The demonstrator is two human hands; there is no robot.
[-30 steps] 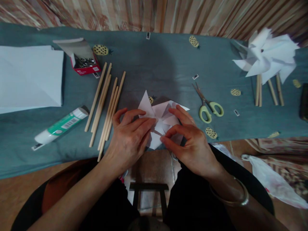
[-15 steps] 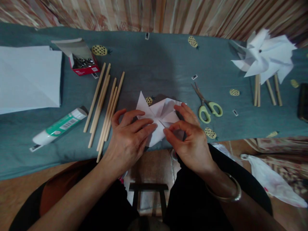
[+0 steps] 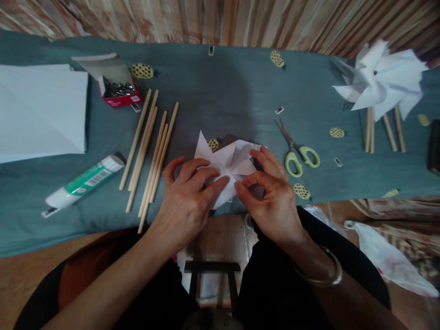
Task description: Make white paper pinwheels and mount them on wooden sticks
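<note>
A white paper pinwheel (image 3: 222,195) lies at the table's front edge between my hands, its folded blades meeting near the middle. My left hand (image 3: 192,190) rests on its left side with the fingers spread, the thumb and index finger pressing near the centre. On the right side, my right hand (image 3: 270,192) pinches a paper blade between thumb and index finger, while its other fingers lie over the upper right blade. Parts of the pinwheel are hidden beneath both hands.
Left of my hands lie several wooden sticks (image 3: 141,146), a glue stick (image 3: 85,181), an open red box of metal fasteners (image 3: 120,94) and white paper sheets (image 3: 44,114). Scissors (image 3: 292,146) lie to the right. Finished pinwheels (image 3: 381,82) on sticks sit at the far right.
My left thumb and index finger have slid slightly right, toward the pinwheel's centre. My right hand keeps its pinch with hardly any movement.
</note>
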